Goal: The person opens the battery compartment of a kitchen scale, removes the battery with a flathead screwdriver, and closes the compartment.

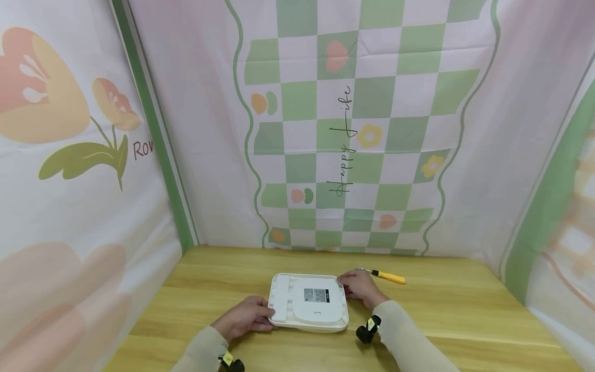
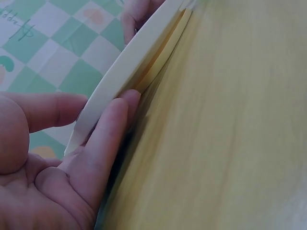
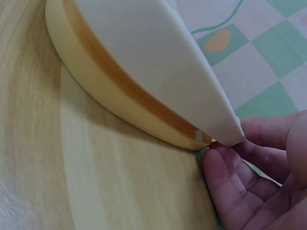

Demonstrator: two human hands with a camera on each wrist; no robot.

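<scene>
A flat white plastic case (image 1: 283,281) with rounded corners lies on the table. Its upward face carries a grey printed label (image 1: 316,295) and a raised rounded panel (image 1: 302,313). My left hand (image 1: 248,315) grips the near left edge, thumb on one side and fingers beneath, as the left wrist view shows. At the far right corner my right hand (image 1: 360,287) pinches the rim between thumb and fingers. Below the white shell (image 3: 158,62), a cream rounded layer (image 3: 81,79) with an orange-brown band rests against the table. What the case belongs to cannot be told.
A screwdriver (image 1: 390,277) with a yellow handle lies just beyond my right hand, its tip end partly behind that hand. The wood-grain table (image 1: 209,268) meets patterned fabric walls (image 1: 223,206) at the back and sides. Wrist cameras (image 1: 369,330) sit on both sleeves.
</scene>
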